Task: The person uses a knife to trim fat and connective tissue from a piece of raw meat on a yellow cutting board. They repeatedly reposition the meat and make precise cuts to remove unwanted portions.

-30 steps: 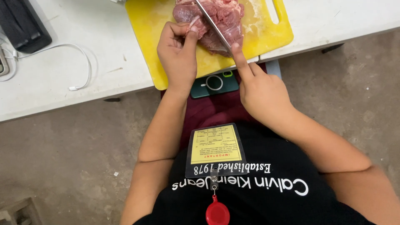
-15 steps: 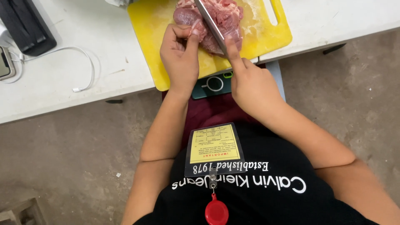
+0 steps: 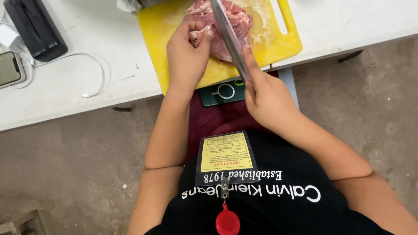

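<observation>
A large piece of raw red meat (image 3: 233,26) lies on a yellow cutting board (image 3: 278,39) on a white table (image 3: 78,87). My left hand (image 3: 186,56) pinches the near left edge of the meat. My right hand (image 3: 265,98) grips a knife (image 3: 227,32), index finger stretched along the spine. The long steel blade runs up across the meat, its tip out of view at the top.
A dark green phone (image 3: 224,92) rests in my lap under the board's edge. At the table's left lie a black flat device (image 3: 37,28), a white cable (image 3: 93,76), a charger (image 3: 8,35) and another phone (image 3: 8,67). Bare concrete floor (image 3: 370,109) surrounds me.
The view has shifted so the board sits slightly lower and more to the right. The knife blade has slid forward along the meat; my left hand keeps its hold.
</observation>
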